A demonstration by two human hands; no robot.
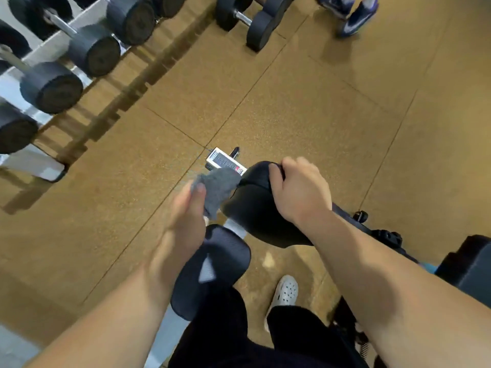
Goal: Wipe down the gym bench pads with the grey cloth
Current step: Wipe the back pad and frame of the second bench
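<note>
Grey cloth point(219, 185), a crumpled woven rag, is bunched in the left hand point(183, 216). The thumb and curled fingers pinch its near side. The loose part spills up and to the right of the fingers, so the bundle's long axis runs from lower left to upper right. Its far edge touches the left side of the farther bench pad point(255, 208), a smooth black oblong cushion. That pad's long axis runs away from the person, with its rounded end pointing toward the top of the view. The right hand point(300, 192) is curled over that end, fingers wrapped round the rim and gripping it. The nearer bench pad point(212, 269), black, oblong and finely textured with a pale triangular mark, lies just below the cloth and under the left wrist, tilted from upper right to lower left. A white rectangular label plate point(225, 162) on the bench frame shows just beyond the cloth. At the left, a pale metal dumbbell rack point(34, 158) holds a row of black round-headed dumbbells point(51, 87) with chrome handles. One more black dumbbell point(244, 19) sits apart at top centre. The tan speckled floor tiles point(305, 107) also bear a white perforated clog point(285, 290) near the bench and another person's blue trainers point(356, 18) at top right.
</note>
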